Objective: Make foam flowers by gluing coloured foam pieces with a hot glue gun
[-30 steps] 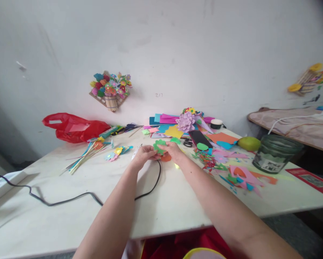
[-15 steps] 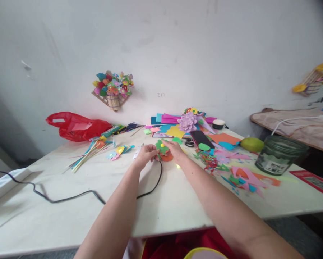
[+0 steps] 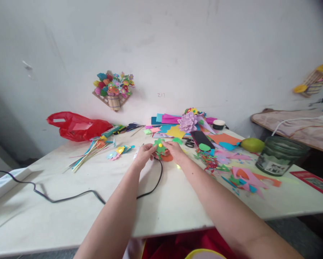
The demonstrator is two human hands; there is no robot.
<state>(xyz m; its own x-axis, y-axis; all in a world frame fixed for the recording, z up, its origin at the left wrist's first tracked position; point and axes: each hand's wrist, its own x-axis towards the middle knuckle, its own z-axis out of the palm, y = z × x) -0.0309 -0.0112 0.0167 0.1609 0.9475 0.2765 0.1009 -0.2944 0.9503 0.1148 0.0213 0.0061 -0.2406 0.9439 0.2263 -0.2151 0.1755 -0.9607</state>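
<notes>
A green foam flower (image 3: 159, 148) with a yellow round centre is held up between my two hands, over the middle of the table. My left hand (image 3: 146, 154) pinches its left edge, and my right hand (image 3: 174, 150) grips its right edge. Just below and behind it, an orange foam piece (image 3: 167, 158) shows in part. A black cord (image 3: 160, 176) runs up to the space under my hands, where its end is hidden. To the left lie finished-looking foam flowers (image 3: 120, 150) in yellow, blue and pink.
Thin sticks (image 3: 83, 158) and a red plastic bag (image 3: 79, 126) lie at left. Scissors (image 3: 189, 142), a black phone (image 3: 201, 139), foam scraps (image 3: 244, 176), a mango-like fruit (image 3: 252, 145) and a green glass jar (image 3: 277, 156) stand or lie at right. A white power strip (image 3: 12, 181) sits far left.
The green flower has shifted slightly left and turned a little. My left hand's fingers have come onto its left edge, while my right hand keeps its hold.
</notes>
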